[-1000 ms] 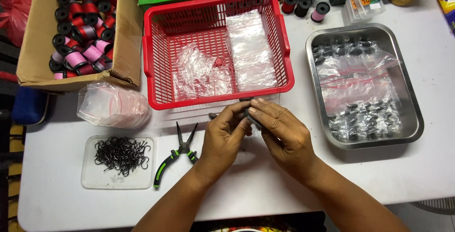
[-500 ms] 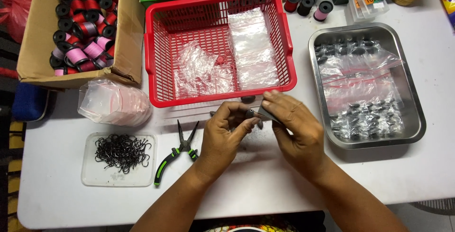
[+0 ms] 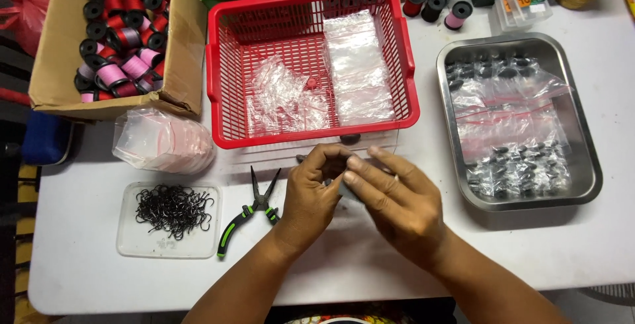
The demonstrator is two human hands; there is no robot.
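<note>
My left hand (image 3: 316, 195) and my right hand (image 3: 395, 198) meet fingertip to fingertip on the white table, just in front of the red plastic basket (image 3: 215, 73). Together they pinch a small clear bag (image 3: 348, 188) with something dark at its edge; most of it is hidden by my fingers. The basket holds a stack of flat clear bags (image 3: 357, 66) on its right side and a loose heap of small clear bags (image 3: 278, 99) on its left. A small dark piece (image 3: 349, 139) lies on the table right by the basket's front rim.
Green-handled pliers (image 3: 254, 208) lie left of my left hand, beside a clear tray of black hooks (image 3: 173, 210). A steel tray (image 3: 589, 165) of bagged dark pieces is at right. A cardboard box (image 3: 182, 53) of thread spools and a pile of pinkish bags (image 3: 165, 142) are at left.
My hands stay at the same spot in front of the basket; the fingers of both have closed in more tightly over the small bag.
</note>
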